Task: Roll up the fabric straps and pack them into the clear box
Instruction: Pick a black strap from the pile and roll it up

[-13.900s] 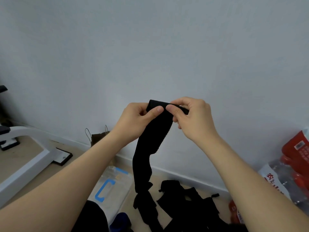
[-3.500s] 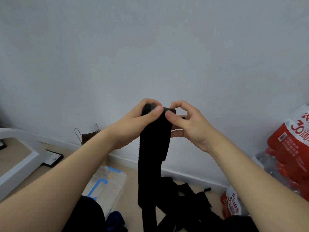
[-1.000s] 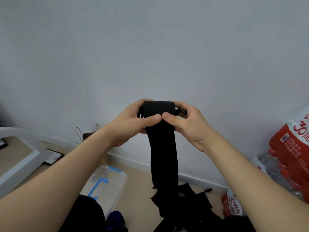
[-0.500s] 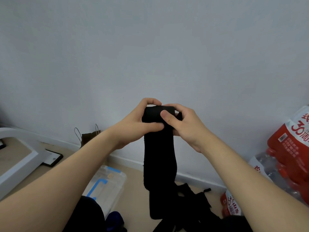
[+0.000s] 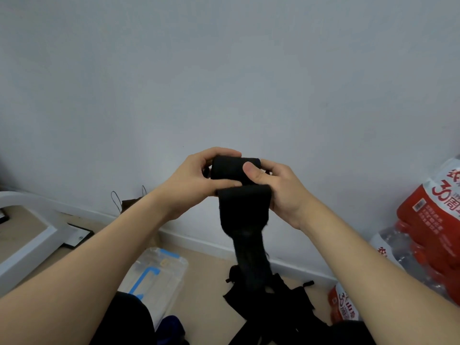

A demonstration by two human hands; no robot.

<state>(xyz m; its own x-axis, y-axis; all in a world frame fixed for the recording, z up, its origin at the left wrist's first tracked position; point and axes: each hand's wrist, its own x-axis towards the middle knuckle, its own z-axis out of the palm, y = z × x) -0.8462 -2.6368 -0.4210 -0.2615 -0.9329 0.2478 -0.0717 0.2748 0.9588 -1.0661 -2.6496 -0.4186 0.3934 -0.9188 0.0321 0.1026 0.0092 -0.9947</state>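
Strap point(image 5: 242, 215) sits mid-frame, its rolled end gripped by my left hand point(image 5: 191, 183) and right hand point(image 5: 283, 192), tail dangling toward the pile point(image 5: 281, 302). Clear box point(image 5: 161, 270) lies lower left. If my grip slackens, I reckon the roll springs loose.

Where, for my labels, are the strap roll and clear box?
strap roll point(image 5: 227, 169): head view, front of the wound part.
clear box point(image 5: 169, 282): head view, on its lid.
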